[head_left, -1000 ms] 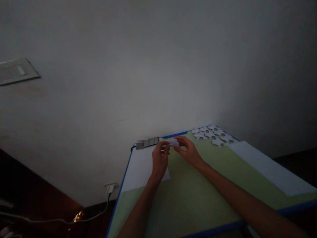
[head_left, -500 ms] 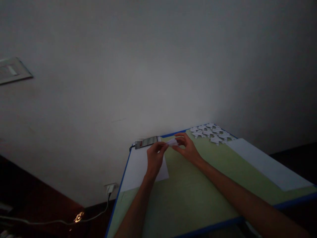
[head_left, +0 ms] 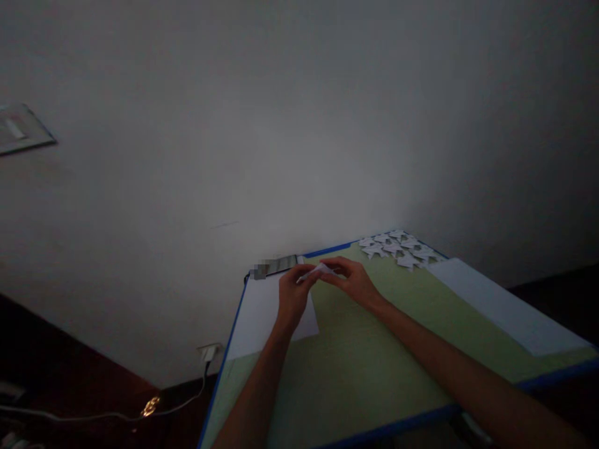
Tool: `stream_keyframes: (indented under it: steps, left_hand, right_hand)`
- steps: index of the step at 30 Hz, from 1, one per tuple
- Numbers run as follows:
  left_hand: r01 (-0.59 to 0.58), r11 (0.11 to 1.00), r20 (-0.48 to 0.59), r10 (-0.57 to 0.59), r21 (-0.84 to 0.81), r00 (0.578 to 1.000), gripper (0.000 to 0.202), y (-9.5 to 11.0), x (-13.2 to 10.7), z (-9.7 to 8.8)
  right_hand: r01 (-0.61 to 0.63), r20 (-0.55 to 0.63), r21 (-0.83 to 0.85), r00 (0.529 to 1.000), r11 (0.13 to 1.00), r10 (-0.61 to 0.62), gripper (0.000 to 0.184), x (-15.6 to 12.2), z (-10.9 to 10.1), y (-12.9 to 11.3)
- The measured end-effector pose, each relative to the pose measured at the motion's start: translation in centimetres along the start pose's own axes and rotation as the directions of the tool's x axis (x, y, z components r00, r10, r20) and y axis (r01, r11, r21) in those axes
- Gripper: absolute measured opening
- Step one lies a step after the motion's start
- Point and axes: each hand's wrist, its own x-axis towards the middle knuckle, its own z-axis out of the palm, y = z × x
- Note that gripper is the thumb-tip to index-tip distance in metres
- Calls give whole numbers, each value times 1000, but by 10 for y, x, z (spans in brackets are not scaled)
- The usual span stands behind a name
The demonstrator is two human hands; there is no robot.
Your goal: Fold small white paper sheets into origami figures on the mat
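A small piece of folded white paper (head_left: 322,269) is held up between my two hands above the table. My left hand (head_left: 294,293) pinches its left side between thumb and fingers. From the other side, the thumb and fingertips of my right hand (head_left: 350,279) close on it. The fingers hide part of the folds. Beneath my left hand lies a white sheet of paper (head_left: 262,318), flat on the green table top (head_left: 355,374).
A phone or tablet (head_left: 281,265) lies at the table's far left edge by the wall. Several folded paper shapes (head_left: 406,260) cover the far right corner. Nearer on the right is a stack or sheet of white paper (head_left: 496,305). A plugged-in cable (head_left: 206,368) runs low on the left.
My right hand has moved a little left, its fingers closing in on the paper. The folded paper has turned and now shows a peaked shape between the hands.
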Motion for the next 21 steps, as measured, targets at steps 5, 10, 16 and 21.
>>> stream_keyframes:
  steps: [5, 10, 16, 21]
  left_hand:
    - [9, 997, 3, -8, -71, 1000, 22, 2, 0, 1]
    - [14, 998, 49, -11, -56, 999, 23, 5, -2, 1]
    - [-3, 999, 19, 4, -34, 1000, 21, 2, -2, 1]
    - [49, 995, -18, -50, -81, 999, 21, 4, -3, 3]
  right_hand:
    - [-28, -21, -5, 999, 1000, 27, 31, 1, 0, 1]
    - [21, -32, 0, 999, 1000, -20, 28, 1, 0, -4]
    - [97, -24, -113, 995, 989, -100, 24, -1, -1, -14]
    - [95, -33, -92, 995, 991, -98, 25, 0, -2, -11]
